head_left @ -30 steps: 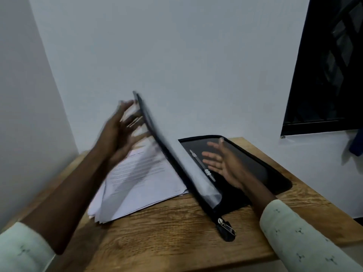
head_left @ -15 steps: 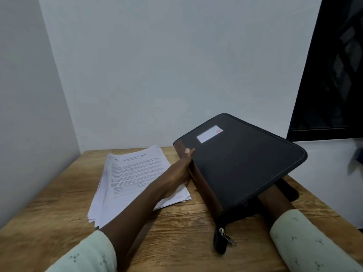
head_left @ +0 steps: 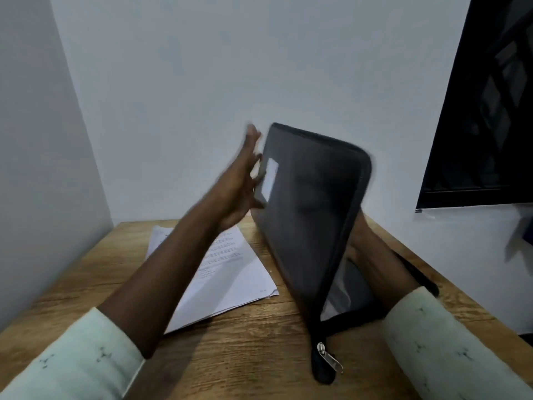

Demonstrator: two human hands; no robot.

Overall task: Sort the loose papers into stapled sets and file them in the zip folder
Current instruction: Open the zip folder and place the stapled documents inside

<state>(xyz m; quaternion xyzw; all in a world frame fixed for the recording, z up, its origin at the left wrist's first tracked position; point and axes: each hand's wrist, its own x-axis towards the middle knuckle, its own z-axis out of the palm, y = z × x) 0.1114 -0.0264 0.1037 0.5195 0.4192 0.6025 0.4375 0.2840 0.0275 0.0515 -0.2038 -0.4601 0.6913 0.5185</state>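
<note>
I am in a small, plain work corner, like a home office. A wooden tabletop (head_left: 259,356) fits between two bare white walls (head_left: 202,82). At my right is a dark window (head_left: 490,111) with a grille. Printed papers (head_left: 230,278) and a black zip folder (head_left: 311,212) are on the wood.

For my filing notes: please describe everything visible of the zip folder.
The zip folder is black, fabric-like, half open: its cover stands steeply, bearing a white label. A metal zip pull lies at its near corner. It rests on the table beside the papers. Straight fingers of the left hand touch the cover.
</note>
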